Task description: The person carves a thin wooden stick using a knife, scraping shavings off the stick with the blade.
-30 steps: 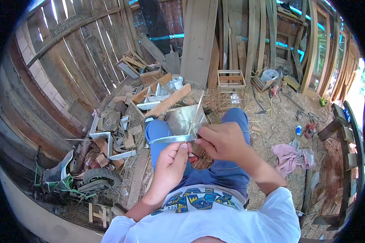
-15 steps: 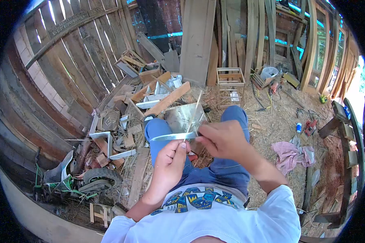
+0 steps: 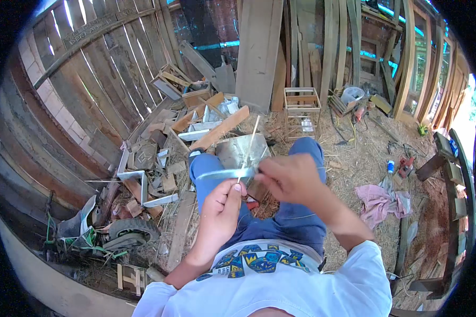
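Observation:
Between the fingers and thumb of my left hand (image 3: 222,206), a thin pale wooden stick (image 3: 252,138) is pinched, pointing up and slightly right. My right hand (image 3: 290,177) is closed around a knife whose handle is hidden in the fist. The knife's long blade (image 3: 217,175) points left and crosses the stick just above my left fingertips. Motion blurs the blade a little. Both hands are held over my lap, between my knees. Beyond them, a flat grey-brown board (image 3: 232,149) lies low between my legs.
Wood scraps and an orange-brown plank (image 3: 219,128) are heaped ahead to the left. A small wooden frame rack (image 3: 302,108) stands ahead. To the right lie a pink cloth (image 3: 376,203), a red tool (image 3: 405,166) and a blue-and-white can (image 3: 390,166). A wheel (image 3: 134,232) is at left.
The knife blade and my right hand have shifted slightly upward along the stick. The stick's top has swung a little to the left. My left hand has barely moved.

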The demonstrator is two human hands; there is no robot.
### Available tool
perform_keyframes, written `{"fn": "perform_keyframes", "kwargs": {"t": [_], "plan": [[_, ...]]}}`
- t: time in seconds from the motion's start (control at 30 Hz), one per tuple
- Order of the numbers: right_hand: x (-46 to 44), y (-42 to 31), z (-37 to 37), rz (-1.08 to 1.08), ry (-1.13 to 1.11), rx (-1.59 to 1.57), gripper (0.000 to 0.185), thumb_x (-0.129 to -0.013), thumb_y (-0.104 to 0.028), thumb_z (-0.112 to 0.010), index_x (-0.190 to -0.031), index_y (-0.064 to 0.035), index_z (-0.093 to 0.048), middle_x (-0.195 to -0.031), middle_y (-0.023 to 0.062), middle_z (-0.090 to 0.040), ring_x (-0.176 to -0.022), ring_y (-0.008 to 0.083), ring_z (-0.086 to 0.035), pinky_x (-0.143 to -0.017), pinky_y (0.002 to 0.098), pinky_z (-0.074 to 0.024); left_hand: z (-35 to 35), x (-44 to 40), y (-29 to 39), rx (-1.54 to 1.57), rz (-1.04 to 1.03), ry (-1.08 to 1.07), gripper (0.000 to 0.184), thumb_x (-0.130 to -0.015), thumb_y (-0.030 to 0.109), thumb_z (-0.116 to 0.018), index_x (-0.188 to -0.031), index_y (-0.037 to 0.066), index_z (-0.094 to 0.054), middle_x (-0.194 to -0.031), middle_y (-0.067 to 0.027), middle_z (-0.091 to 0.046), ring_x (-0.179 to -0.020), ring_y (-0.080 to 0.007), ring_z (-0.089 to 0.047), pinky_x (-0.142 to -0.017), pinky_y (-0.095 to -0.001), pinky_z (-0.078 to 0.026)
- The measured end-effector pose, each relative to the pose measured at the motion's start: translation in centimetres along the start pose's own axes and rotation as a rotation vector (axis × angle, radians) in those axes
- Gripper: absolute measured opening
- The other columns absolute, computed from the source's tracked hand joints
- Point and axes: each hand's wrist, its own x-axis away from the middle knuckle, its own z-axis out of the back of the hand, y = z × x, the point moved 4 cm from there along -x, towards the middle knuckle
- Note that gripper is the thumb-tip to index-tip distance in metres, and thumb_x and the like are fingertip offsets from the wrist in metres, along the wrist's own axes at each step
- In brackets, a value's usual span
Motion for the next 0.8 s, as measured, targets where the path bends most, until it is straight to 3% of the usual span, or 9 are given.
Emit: {"fn": "perform_keyframes", "kwargs": {"t": [0.13, 0.27, 0.33, 0.4, 0.53, 0.57, 0.7, 0.8], "plan": [[-0.4, 1.7, 0.2, -0.077, 0.042, 0.05, 0.018, -0.089, -0.029, -0.072, -0.086, -0.0148, -0.061, -0.065, 0.0061, -0.062, -0.058, 0.0305, -0.065, -0.05, 0.0439, -0.0478, 0.0, 0.0, 0.0, 0.049, 0.026, -0.008, 0.02, -0.112, 0.02, -0.047, -0.098, 0.008, -0.057, -0.062, 0.0107, -0.035, -0.047, 0.0011, -0.027, -0.042, -0.0206, -0.019], [0.3, 0.1, -0.4, 0.016, -0.023, -0.012, 0.014, -0.088, -0.026, -0.071, -0.086, -0.0148, -0.063, -0.067, 0.0072, -0.063, -0.058, 0.0304, -0.066, -0.05, 0.0442, -0.0481, 0.0, 0.3, -0.4, -0.003, 0.051, -0.035, 0.021, -0.112, 0.02, -0.047, -0.098, 0.008, -0.057, -0.062, 0.0105, -0.035, -0.048, 0.0011, -0.027, -0.042, -0.0208, -0.02], [0.4, 1.7, -0.4, -0.09, 0.021, -0.013, 0.013, -0.088, -0.026, -0.071, -0.086, -0.015, -0.063, -0.068, 0.0068, -0.064, -0.059, 0.0297, -0.066, -0.05, 0.0439, -0.0484, 0.1, 0.3, -0.3, 0.01, 0.028, -0.013, 0.021, -0.112, 0.02, -0.047, -0.098, 0.008, -0.056, -0.063, 0.0104, -0.035, -0.048, 0.0011, -0.027, -0.042, -0.0207, -0.02], [0.0, 2.2, 0.1, -0.088, 0.008, -0.016, 0.016, -0.088, -0.024, -0.072, -0.084, -0.0117, -0.063, -0.068, 0.0117, -0.061, -0.06, 0.034, -0.063, -0.053, 0.0433, -0.0475, 0.0, 0.2, -0.8, 0.006, 0.033, -0.027, 0.021, -0.112, 0.021, -0.046, -0.098, 0.008, -0.056, -0.063, 0.0104, -0.035, -0.048, 0.001, -0.027, -0.042, -0.0208, -0.02], [0.6, 2.2, -0.7, -0.092, 0.008, -0.036, 0.014, -0.089, -0.027, -0.07, -0.087, -0.015, -0.064, -0.069, 0.007, -0.065, -0.061, 0.0302, -0.067, -0.052, 0.0442, -0.0494, 0.0, 0.3, -0.9, 0.028, 0.065, -0.046, 0.021, -0.112, 0.021, -0.046, -0.098, 0.008, -0.055, -0.063, 0.01, -0.034, -0.048, 0.0007, -0.026, -0.042, -0.0213, -0.02], [0.1, 3.6, -0.1, -0.182, 0.034, 0.056, 0.015, -0.09, -0.029, -0.07, -0.088, -0.0154, -0.063, -0.069, 0.0064, -0.065, -0.061, 0.031, -0.067, -0.051, 0.0449, -0.0488, 0.0, 0.5, -1.0, 0.033, 0.067, -0.047, 0.021, -0.112, 0.021, -0.046, -0.098, 0.008, -0.055, -0.063, 0.01, -0.034, -0.048, 0.0007, -0.026, -0.042, -0.0213, -0.02], [1.1, 0.5, -1.2, 0.026, -0.032, -0.063, 0.018, -0.091, -0.031, -0.069, -0.085, -0.0153, -0.062, -0.063, 0.0063, -0.061, -0.056, 0.0308, -0.064, -0.048, 0.0448, -0.0463, -0.5, 0.2, -1.0, 0.037, 0.088, -0.045, 0.023, -0.112, 0.023, -0.045, -0.097, 0.008, -0.054, -0.063, 0.0094, -0.034, -0.047, -0.0001, -0.026, -0.042, -0.022, -0.02], [1.0, 0.5, -1.2, 0.031, -0.058, -0.048, 0.019, -0.092, -0.033, -0.069, -0.086, -0.0157, -0.061, -0.062, 0.0055, -0.059, -0.055, 0.0299, -0.064, -0.047, 0.0442, -0.0459, -0.5, 0.3, -0.5, 0.071, 0.135, -0.055, 0.025, -0.113, 0.025, -0.045, -0.097, 0.008, -0.054, -0.063, 0.0091, -0.034, -0.047, -0.0008, -0.026, -0.043, -0.0224, -0.02]]}}
